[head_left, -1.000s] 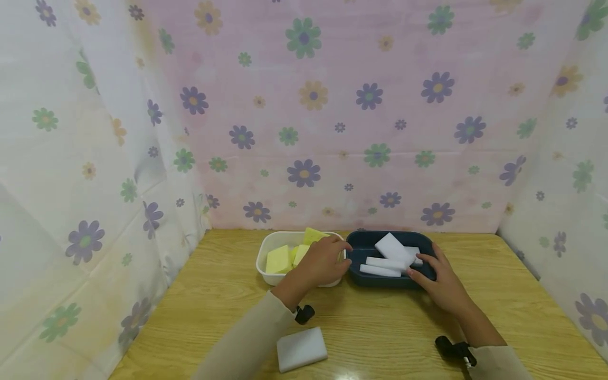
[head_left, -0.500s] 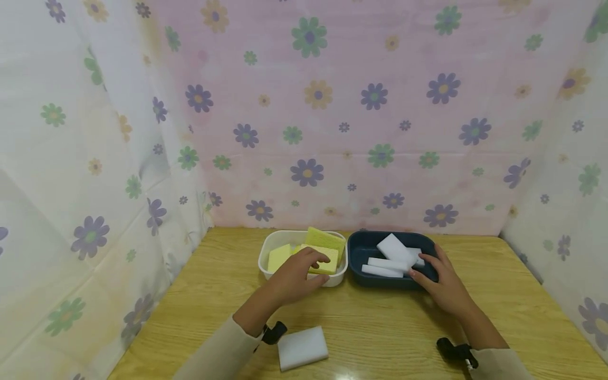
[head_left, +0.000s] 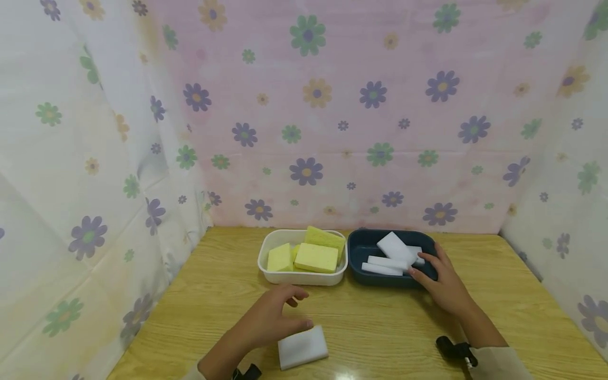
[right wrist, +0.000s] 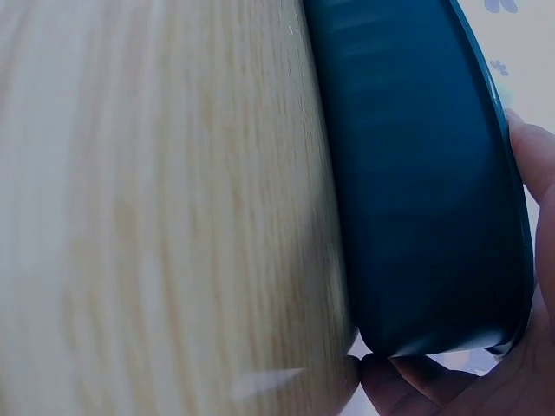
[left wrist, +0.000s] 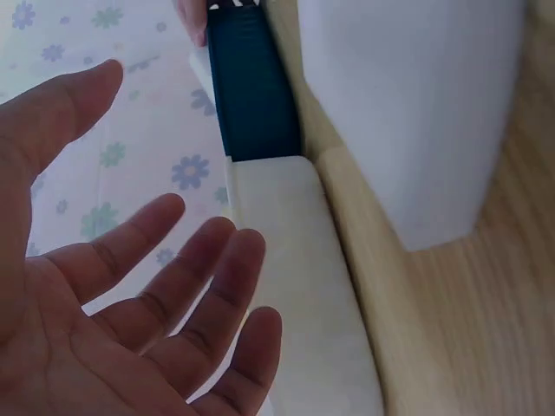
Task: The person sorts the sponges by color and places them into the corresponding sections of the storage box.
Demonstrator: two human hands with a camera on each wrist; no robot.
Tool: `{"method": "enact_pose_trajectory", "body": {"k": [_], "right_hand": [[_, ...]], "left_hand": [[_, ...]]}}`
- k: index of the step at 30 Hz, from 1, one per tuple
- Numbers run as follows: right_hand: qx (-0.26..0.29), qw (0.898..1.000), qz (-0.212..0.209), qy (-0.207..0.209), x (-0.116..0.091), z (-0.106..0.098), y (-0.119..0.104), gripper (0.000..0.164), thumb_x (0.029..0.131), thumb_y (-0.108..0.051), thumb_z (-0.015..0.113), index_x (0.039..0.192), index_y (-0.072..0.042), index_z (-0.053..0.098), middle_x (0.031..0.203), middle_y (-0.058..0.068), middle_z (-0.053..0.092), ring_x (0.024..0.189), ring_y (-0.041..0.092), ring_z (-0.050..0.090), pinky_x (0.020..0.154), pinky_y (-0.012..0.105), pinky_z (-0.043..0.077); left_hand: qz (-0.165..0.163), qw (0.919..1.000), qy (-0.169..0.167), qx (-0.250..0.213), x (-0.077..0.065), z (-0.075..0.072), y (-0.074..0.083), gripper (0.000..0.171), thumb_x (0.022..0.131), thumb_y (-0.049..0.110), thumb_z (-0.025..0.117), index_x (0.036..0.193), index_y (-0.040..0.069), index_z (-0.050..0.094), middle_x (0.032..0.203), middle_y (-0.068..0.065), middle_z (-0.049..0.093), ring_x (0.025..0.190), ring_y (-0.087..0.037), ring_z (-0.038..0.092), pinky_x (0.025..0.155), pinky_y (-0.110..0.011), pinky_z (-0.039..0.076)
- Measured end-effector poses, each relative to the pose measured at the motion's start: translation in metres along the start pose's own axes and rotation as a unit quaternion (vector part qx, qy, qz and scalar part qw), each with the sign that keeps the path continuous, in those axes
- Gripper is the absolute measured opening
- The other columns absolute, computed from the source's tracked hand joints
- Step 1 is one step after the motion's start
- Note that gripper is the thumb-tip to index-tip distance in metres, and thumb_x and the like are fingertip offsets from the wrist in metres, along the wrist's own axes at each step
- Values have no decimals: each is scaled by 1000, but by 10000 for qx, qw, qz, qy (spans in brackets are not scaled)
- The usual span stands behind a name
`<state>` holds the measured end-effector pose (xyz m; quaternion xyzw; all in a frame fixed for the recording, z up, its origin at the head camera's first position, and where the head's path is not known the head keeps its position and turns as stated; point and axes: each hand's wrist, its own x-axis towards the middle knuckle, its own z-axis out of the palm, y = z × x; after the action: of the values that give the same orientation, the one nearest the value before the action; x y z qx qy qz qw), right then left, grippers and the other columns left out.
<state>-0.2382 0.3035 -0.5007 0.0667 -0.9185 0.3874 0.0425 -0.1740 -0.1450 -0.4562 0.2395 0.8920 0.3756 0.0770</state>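
My left hand [head_left: 271,316], fingers loosely spread, holds nothing. It is over the table just left of a white sponge block [head_left: 302,348], its thumb overlapping the block's far edge in the head view. In the left wrist view the palm and bent fingers [left wrist: 147,303] show with nothing between them. My right hand [head_left: 444,279] grips the right end of a dark blue container [head_left: 380,282]; in the right wrist view its fingers wrap round the end and rim. Inside that container lie several white sponge blocks [head_left: 394,248], one near the right thumb.
Against the dark container's left side stands a white container [head_left: 299,279] with several yellow sponges [head_left: 317,257] piled in it. Both sit toward the back of the wooden table [head_left: 380,327]. A flowered curtain [head_left: 332,132] surrounds the table at the back and sides.
My left hand has drawn back from above the white container, toward me and left, to beside the white sponge block on the table. The right hand stays at the dark container.
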Motion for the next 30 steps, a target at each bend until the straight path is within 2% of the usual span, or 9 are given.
{"method": "enact_pose_trajectory", "body": {"k": [4, 8, 13, 19, 30], "right_hand": [[-37, 10000, -44, 56, -1, -2, -1, 78, 102, -53, 61, 157, -2, 39, 173, 21, -12, 152, 61, 4, 107, 86, 19], [9, 9999, -96, 40, -1, -1, 0, 78, 102, -52, 61, 156, -2, 40, 172, 22, -11, 152, 61, 5, 107, 85, 19], [33, 9999, -99, 4, 1, 0, 2, 77, 101, -52, 62, 157, -3, 40, 172, 22, -10, 153, 60, 4, 107, 85, 19], [17, 10000, -44, 32, 0, -1, 1, 78, 101, -54, 61, 157, -4, 40, 173, 22, -10, 153, 60, 5, 108, 85, 18], [39, 9999, -106, 15, 1, -1, 2, 76, 102, -53, 61, 156, -4, 42, 173, 18, -12, 154, 59, 4, 108, 84, 19]], "left_hand": [[-136, 9995, -250, 119, -10, 3, -4, 68, 82, 60, 82, 135, 21, 63, 132, 0, 63, 116, -26, 64, 90, -39, 56], [-176, 9983, -490, 245, -17, 8, -13, 78, 75, 57, 89, 135, 15, 63, 128, 1, 64, 113, -22, 63, 92, -35, 55], [-264, 9969, -693, 274, -21, 13, -22, 80, 67, 53, 95, 132, 18, 65, 120, 6, 63, 110, -13, 61, 93, -30, 54], [-97, 9953, -695, 663, -22, 13, -26, 79, 63, 55, 96, 128, 22, 66, 114, 9, 61, 102, -6, 59, 89, -26, 53], [-132, 9916, -888, 933, -28, 8, -22, 78, 61, 51, 98, 127, 24, 66, 112, 11, 60, 102, -6, 58, 84, -25, 51]]}}
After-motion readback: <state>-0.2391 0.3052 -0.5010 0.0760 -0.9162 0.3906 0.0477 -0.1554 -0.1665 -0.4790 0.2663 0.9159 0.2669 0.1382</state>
